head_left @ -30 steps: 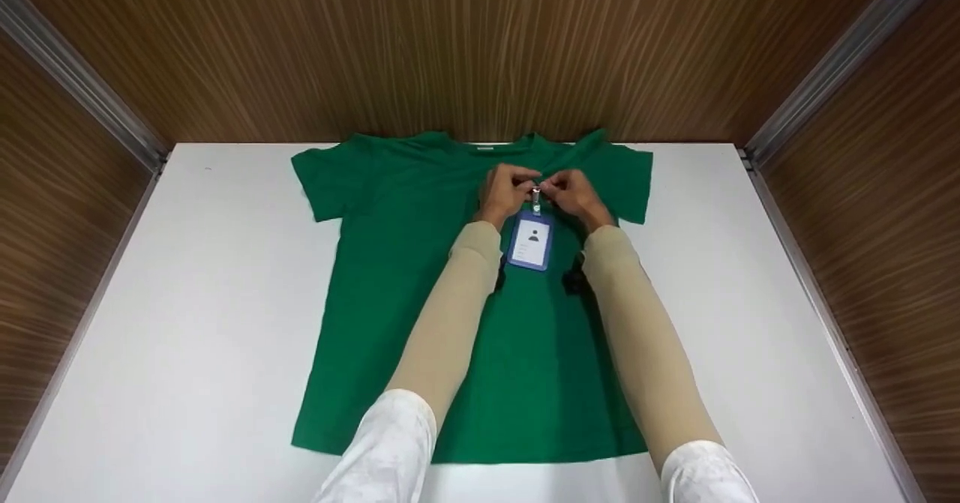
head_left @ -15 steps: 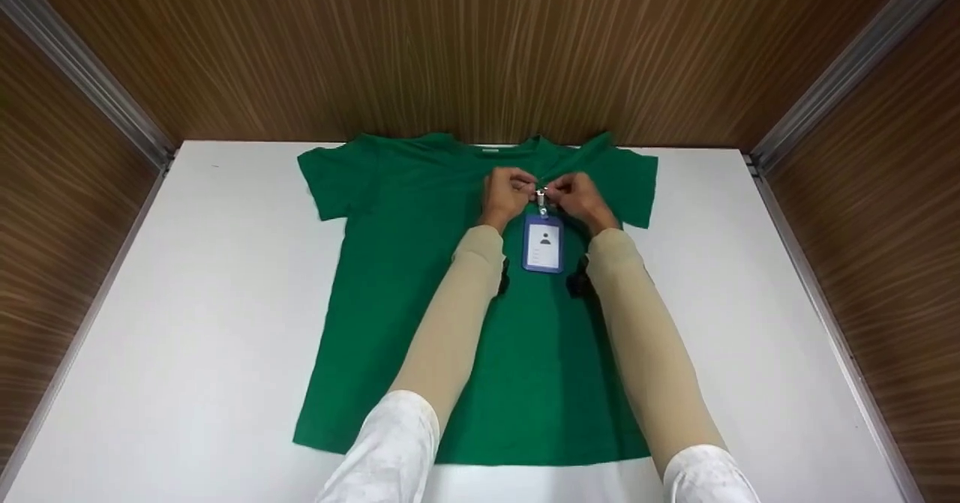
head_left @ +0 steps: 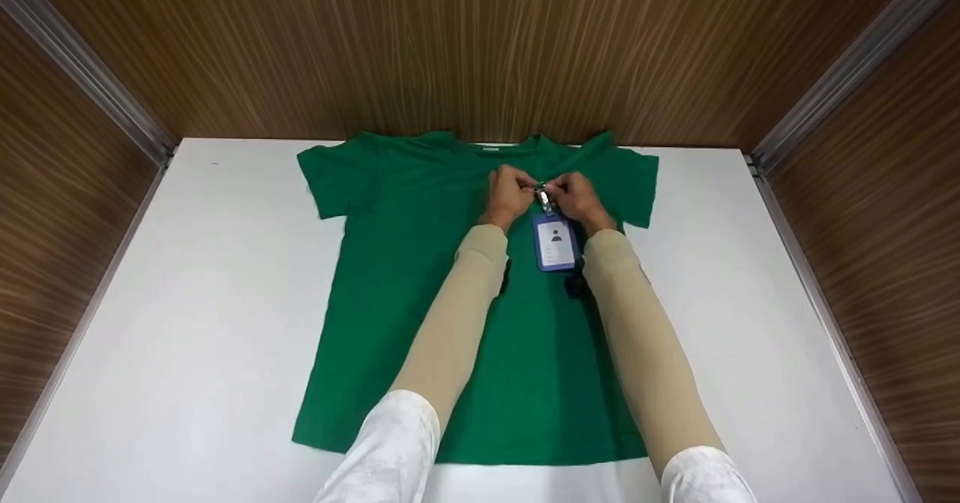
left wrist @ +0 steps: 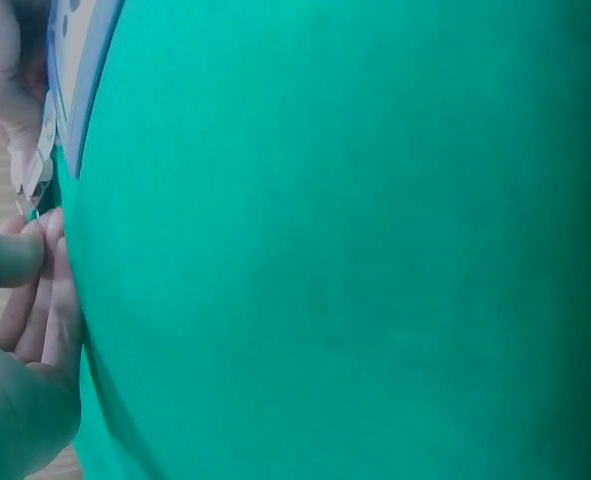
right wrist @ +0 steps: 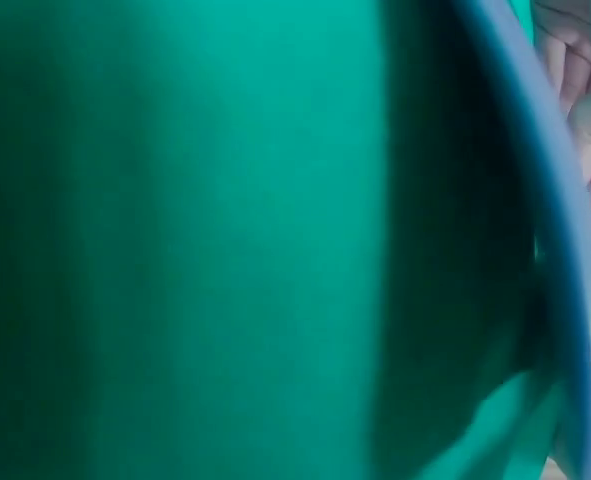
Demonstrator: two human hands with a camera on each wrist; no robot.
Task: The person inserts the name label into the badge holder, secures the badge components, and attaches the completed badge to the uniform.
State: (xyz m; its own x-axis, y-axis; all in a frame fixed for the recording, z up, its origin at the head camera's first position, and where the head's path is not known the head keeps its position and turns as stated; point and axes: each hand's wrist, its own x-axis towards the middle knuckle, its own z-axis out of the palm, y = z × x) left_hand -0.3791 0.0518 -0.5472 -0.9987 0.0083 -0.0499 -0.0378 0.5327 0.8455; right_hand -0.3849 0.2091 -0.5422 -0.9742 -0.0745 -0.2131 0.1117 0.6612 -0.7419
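Observation:
A green T-shirt (head_left: 420, 278) lies spread on the white table. Near its neckline, my left hand (head_left: 508, 194) pinches a bit of the T-shirt's cloth between thumb and fingers, right at a thin metal wire that shows in the left wrist view. My right hand (head_left: 581, 199) pinches the metal clip (head_left: 545, 200) of an ID badge from the other side. The blue-framed ID badge (head_left: 555, 242) hangs from this clip over the chest of the shirt, slightly tilted. In the right wrist view, the blurred blue badge edge (right wrist: 550, 180) hides much of both hands.
The white table (head_left: 217, 300) extends on both sides of the shirt. A wood-grain panel (head_left: 450, 46) rises behind it, with more panels and metal rails (head_left: 810, 270) at the sides. The shirt collar reaches the table's back edge.
The ID badge has swung to the right and now tilts towards the right wrist. Both hands stay close together at the clip with only small finger movements. The view has shifted slightly.

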